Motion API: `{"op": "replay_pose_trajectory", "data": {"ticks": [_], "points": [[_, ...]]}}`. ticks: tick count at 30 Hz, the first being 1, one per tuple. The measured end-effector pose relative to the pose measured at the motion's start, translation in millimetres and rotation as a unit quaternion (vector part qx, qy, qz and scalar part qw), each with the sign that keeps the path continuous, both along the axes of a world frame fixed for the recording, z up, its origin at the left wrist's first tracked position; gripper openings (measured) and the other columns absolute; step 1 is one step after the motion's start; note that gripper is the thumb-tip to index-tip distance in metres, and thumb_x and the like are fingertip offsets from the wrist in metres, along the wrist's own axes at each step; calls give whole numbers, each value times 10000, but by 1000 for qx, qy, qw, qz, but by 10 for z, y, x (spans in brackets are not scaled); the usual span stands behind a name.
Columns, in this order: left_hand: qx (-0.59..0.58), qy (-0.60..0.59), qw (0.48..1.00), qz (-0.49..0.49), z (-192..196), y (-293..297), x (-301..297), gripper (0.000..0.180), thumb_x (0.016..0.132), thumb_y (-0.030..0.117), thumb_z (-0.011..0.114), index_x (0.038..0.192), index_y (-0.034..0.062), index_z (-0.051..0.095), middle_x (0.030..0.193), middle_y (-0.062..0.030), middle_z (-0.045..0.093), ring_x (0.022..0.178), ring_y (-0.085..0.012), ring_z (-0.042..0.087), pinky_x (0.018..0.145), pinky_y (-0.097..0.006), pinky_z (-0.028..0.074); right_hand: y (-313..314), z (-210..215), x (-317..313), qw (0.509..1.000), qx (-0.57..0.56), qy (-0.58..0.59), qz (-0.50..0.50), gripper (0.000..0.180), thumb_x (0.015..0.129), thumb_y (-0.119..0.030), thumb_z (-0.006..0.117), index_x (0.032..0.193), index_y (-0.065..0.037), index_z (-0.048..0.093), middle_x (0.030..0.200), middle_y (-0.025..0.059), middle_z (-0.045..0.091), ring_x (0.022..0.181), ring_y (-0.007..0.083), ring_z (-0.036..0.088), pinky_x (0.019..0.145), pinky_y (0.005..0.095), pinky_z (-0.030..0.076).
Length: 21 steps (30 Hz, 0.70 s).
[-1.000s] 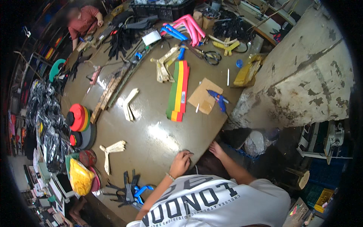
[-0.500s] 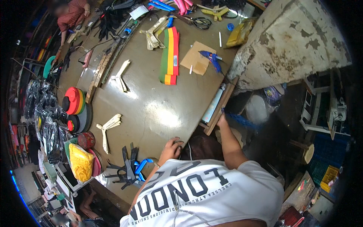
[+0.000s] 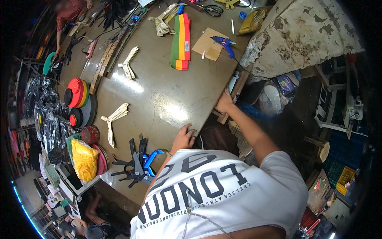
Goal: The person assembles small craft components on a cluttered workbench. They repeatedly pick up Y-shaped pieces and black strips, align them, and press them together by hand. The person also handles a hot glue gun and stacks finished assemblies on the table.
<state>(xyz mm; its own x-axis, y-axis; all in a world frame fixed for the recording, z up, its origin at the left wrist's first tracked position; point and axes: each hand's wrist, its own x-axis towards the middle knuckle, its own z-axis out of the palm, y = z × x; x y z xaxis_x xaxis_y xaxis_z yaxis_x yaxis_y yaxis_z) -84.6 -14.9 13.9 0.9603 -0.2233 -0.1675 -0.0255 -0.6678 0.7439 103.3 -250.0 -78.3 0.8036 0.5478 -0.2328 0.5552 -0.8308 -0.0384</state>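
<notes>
My left hand rests on the near edge of the brown table, its fingers spread over the corner and holding nothing. At the table's right side, a wooden drawer stands pulled out. My right hand reaches over its front board into it; the fingertips are hidden inside. A pale blue thing shows in the drawer beyond that hand. On the tabletop above the drawer, a blue glue gun lies on a piece of cardboard, close to a green, yellow and red striped band.
Bundles of cream strips lie across the table. Dark straps with a blue loop sit near my left arm. Striped rolls and a yellow bundle line the left side. A peeling pillar rises at right. Another person is at far left.
My right hand has moved from the outer face of the drawer front up and over into the drawer. The view has shifted, so table things appear higher. My left hand stays at the edge.
</notes>
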Motion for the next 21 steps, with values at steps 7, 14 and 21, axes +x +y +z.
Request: {"op": "replay_pose_trajectory", "data": {"ticks": [7, 14, 21], "points": [[13, 15, 1000, -8, -65, -21, -110, 380, 807, 104, 634, 1186, 70, 622, 1430, -186, 427, 1312, -403, 426, 1064, -452, 392, -151, -363, 490, 992, -61, 48, 100, 548, 854, -349, 524, 1372, -173, 535, 1480, 133, 429, 1402, 343, 322, 1119, 659, 108], [7, 5, 1000, -20, -144, 31, -134, 375, 805, 104, 637, 1180, 93, 628, 1445, -171, 420, 1301, -397, 445, 1018, -466, 420, -182, 114, 286, 988, -140, 60, 19, 510, 918, -318, 510, 1374, -89, 522, 1508, 153, 380, 1412, 352, 280, 1122, 665, 88], [33, 15, 999, -21, -241, 49, -169, 351, 804, 101, 630, 1154, 88, 630, 1436, -173, 434, 1245, -388, 497, 974, -465, 447, -108, 57, -178, 989, -99, 24, -104, 348, 916, -206, 491, 1180, -58, 662, 1411, 163, 484, 1369, 366, 346, 1163, 580, 133]]}}
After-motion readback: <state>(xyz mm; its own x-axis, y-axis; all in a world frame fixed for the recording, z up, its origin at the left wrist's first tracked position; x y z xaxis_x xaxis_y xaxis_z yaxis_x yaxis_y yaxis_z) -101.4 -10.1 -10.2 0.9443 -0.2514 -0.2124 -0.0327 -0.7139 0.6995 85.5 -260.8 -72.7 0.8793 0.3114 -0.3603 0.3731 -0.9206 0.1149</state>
